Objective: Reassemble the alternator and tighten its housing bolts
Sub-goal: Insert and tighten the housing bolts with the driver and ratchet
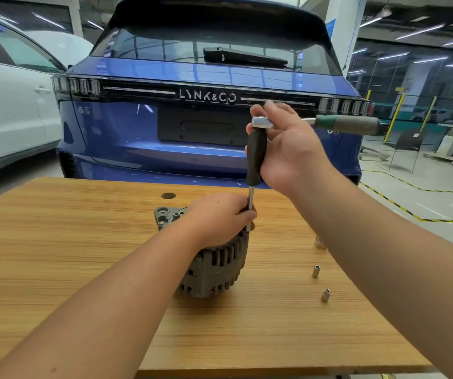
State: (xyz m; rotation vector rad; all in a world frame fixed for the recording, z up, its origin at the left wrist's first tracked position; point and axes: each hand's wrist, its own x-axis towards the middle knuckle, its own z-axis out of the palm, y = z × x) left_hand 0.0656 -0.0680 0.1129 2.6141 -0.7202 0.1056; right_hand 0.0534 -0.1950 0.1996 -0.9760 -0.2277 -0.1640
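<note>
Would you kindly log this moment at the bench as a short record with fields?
setting: wooden table behind a blue car
workpiece: alternator standing on the table
left hand: rests on the alternator, pinches the driver shaft
right hand: grips the black driver handle with a ratchet on top
loose parts: three sockets to the alternator's right

Your left hand [217, 218] covers most of the alternator [214, 265] top, so whatever bolt the extension shaft [251, 206] lands on is buried under your curled fingers, can't see it. Your right hand [288, 147] hides where the ratchet [342, 124] head joins the black handle [256, 157]. The socket [320, 242] just behind your right forearm is half covered, and both forearms run off the bottom edge.
</note>
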